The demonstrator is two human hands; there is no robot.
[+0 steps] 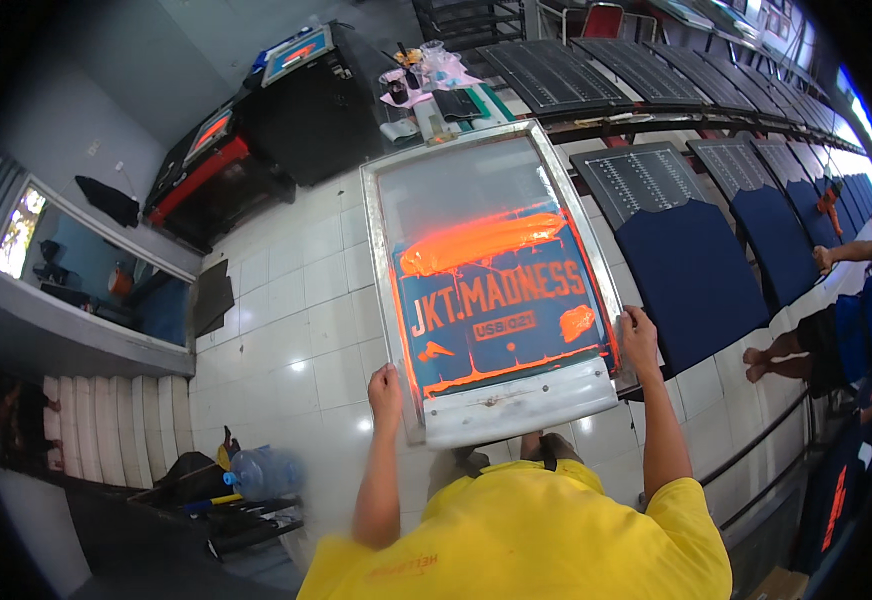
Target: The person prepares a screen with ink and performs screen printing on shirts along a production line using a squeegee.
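Observation:
A silk-screen printing frame [548, 150] with metal edges is in front of me. Thick orange ink [486, 243] lies in a band across its mesh, with smaller blobs and streaks around the stencilled lettering. My left hand [386, 393] is closed on the frame's left edge near the close end. On the right edge, a little farther up, my right hand [640, 338] grips the frame. A wide, pale, bolted bar [521, 402] spans the near end between my hands. My fingers' undersides are hidden.
Rows of black printing boards [556, 78] run along the right, several with dark blue fabric panels [691, 270] on them. Another person's hand [824, 260] is at far right. A cluttered table [481, 100] stands beyond the frame. A water jug [264, 473] is at lower left.

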